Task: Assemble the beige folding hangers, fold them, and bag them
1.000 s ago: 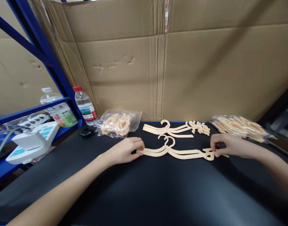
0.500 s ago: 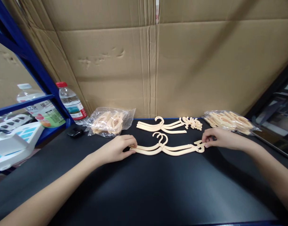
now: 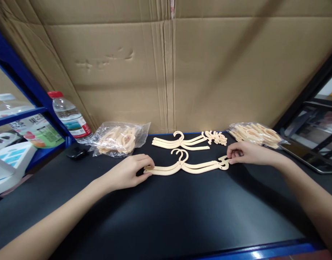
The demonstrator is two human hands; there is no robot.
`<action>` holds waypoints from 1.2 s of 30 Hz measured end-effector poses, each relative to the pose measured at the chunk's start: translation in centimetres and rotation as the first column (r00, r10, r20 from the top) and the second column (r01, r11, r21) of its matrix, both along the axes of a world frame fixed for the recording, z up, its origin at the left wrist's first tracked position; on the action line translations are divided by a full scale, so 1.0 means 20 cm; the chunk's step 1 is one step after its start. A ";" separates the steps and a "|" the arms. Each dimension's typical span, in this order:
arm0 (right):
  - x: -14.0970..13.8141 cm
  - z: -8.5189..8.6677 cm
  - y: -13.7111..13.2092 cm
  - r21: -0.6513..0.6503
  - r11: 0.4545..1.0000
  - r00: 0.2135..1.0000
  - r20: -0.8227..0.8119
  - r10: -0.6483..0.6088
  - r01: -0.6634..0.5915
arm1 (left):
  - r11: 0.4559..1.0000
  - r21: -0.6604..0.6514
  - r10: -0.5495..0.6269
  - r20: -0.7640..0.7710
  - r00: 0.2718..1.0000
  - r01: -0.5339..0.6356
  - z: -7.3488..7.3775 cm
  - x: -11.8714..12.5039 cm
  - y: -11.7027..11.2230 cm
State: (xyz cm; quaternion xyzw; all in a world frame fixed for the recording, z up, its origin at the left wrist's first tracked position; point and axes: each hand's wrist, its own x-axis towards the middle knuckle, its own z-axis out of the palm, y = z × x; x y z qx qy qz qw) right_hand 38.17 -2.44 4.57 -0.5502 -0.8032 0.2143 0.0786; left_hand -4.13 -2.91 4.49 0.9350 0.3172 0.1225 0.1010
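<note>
A pair of cream folding clothes hangers lies in front of me on the black table, arms spread and hooks pointing away. My left hand pinches their left end between thumb and fingers. At the opposite end, a small cream hook-shaped clip sits against the arm tips, its outer part pinched by my right hand. Whether the clip is attached to the arms I cannot tell. Just behind lies a stack of similar hangers, with a pile of small clips at its right end.
Clear plastic bags of cream parts lie at the back, one on the left and one on the right. A black mouse and a red-capped water bottle stand left. A dark tablet-like slab is at right; cardboard walls the back.
The camera view has shifted, so everything appears slightly further left and higher. Both hands keep their grip on the same spots, with little visible movement of the hangers.
</note>
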 end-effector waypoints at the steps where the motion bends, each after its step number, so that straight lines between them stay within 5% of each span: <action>1: 0.00 0.00 0.00 0.021 1.000 1.000 -0.005 -0.005 0.005 | 1.000 0.007 0.007 0.004 1.000 -0.007 0.00 0.00 0.00; 10: 0.02 -0.03 0.04 0.263 0.959 0.994 -0.049 -0.099 0.108 | 0.986 0.027 0.156 0.147 0.977 -0.162 -0.06 0.03 0.03; 14: 0.05 -0.08 0.10 0.355 0.927 0.992 -0.075 -0.101 0.121 | 0.991 -0.011 0.133 0.198 0.971 -0.133 -0.05 0.09 0.07; 22: 0.07 -0.15 0.24 0.541 0.837 0.996 -0.042 -0.073 0.085 | 0.972 0.213 0.090 0.057 0.994 -0.100 -0.09 0.24 0.25; 30: 0.04 -0.23 0.32 0.575 0.816 0.999 0.007 0.052 -0.047 | 0.962 0.249 0.119 -0.006 0.993 -0.114 -0.10 0.32 0.38; 36: 0.04 -0.25 0.32 0.599 0.801 0.997 -0.054 0.058 -0.015 | 0.961 0.253 0.126 -0.032 0.991 -0.114 -0.10 0.34 0.41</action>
